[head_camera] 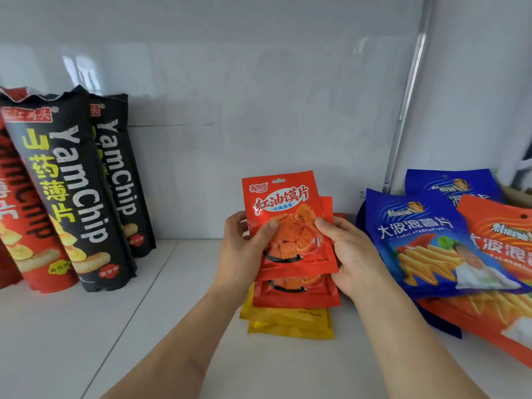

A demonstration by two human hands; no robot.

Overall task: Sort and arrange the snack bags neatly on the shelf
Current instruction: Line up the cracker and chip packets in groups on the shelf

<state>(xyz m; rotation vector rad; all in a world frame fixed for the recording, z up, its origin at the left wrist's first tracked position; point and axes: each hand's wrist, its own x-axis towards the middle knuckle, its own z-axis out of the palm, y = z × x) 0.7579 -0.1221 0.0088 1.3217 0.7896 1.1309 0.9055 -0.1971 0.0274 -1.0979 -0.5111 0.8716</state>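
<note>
A small red snack bag [283, 205] stands tilted up at the middle of the white shelf [121, 326]. My left hand [244, 249] grips its left edge, thumb on the front. My right hand [348, 251] holds its right edge together with more red bags [293, 292] stacked behind and below it. Under those lie yellow bags [288, 323], flat on the shelf. Tall black Yam Chip bags [74, 191] and a red one [26, 226] lean against the back wall at the left. Blue bags [426, 240] and orange bags [501, 246] of wavy chips lie overlapping at the right.
The white back wall [230, 125] rises behind the shelf. A metal upright [408, 99] runs up at the right. Bare shelf surface shows between the Yam Chip bags and the stack in my hands, and in front near the camera.
</note>
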